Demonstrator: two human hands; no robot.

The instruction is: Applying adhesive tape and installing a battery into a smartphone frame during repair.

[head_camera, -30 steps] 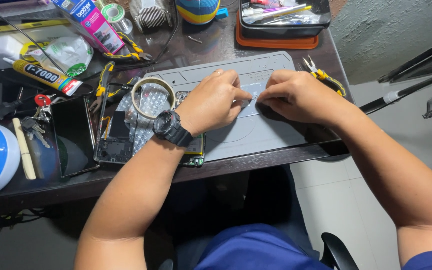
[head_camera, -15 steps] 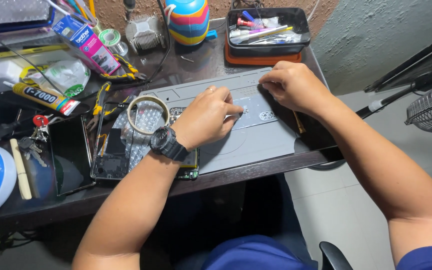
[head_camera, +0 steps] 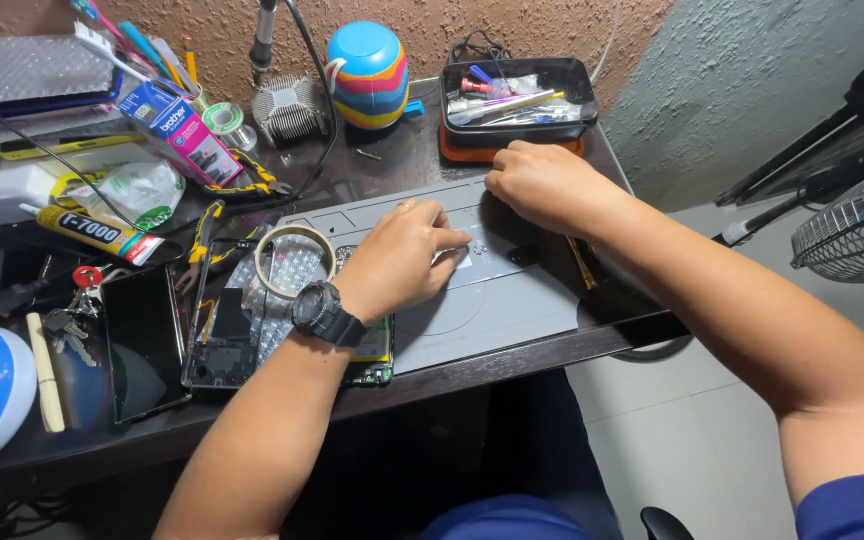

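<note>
My left hand [head_camera: 402, 262], with a black wristwatch [head_camera: 324, 314] on it, lies on the grey work mat [head_camera: 512, 310]. Its fingertips are bunched and pressed down near the mat's middle. What is under them is hidden. My right hand [head_camera: 544, 186] rests knuckles-up at the mat's far right corner, just in front of a black tray of small tools [head_camera: 518, 98]. Its fingers are curled under and out of sight. An opened phone [head_camera: 220, 342] and a green circuit board [head_camera: 379, 352] lie left of my left wrist.
A tape ring [head_camera: 294, 260] sits on bubble wrap beside the mat. A dark glass panel [head_camera: 144, 340], keys [head_camera: 74, 305], a glue tube [head_camera: 92, 232] and yellow-handled pliers [head_camera: 207, 232] crowd the left. A striped container [head_camera: 367, 72] stands at the back. A fan [head_camera: 857, 225] stands right of the table.
My right hand has drawn away from the left, moving to the mat's far right corner near the black tray. My left hand stays near the mat's middle. The view has tilted up.
</note>
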